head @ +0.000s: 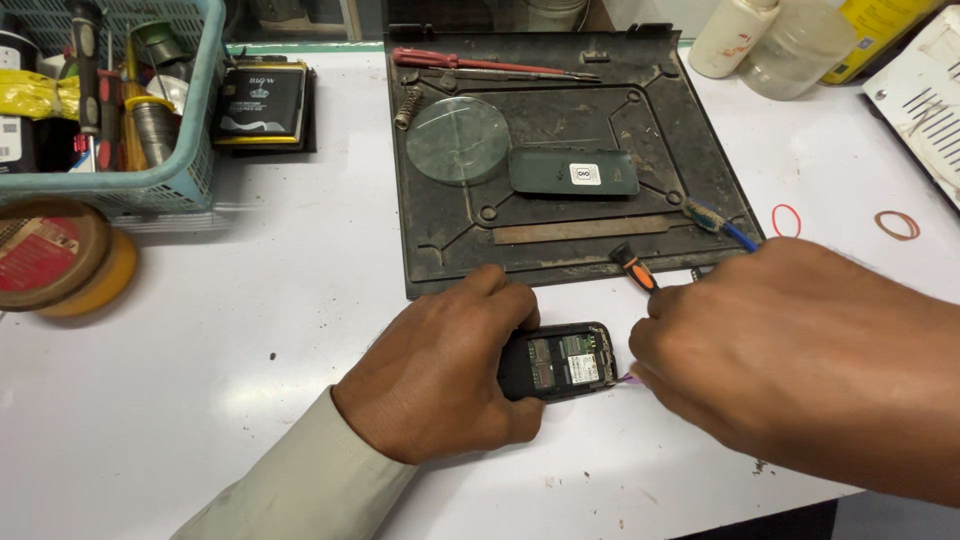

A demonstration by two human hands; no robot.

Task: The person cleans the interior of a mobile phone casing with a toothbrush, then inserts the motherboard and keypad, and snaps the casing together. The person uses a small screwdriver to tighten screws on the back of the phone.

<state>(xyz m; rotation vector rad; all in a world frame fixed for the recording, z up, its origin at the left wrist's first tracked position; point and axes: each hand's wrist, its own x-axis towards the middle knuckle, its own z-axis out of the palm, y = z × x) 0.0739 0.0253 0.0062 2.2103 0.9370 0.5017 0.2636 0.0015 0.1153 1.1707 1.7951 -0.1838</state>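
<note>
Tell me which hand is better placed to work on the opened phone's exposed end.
Right. The right hand already has its fingertips at the exposed end of the opened phone, seemingly pinching something thin there. The left hand grips the other end, pressing it to the table.

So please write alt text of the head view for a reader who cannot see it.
The left hand presses an opened small black phone on a white table, while the right hand works at its right end. Behind lie a dark tray with tools and a teal basket.
</note>
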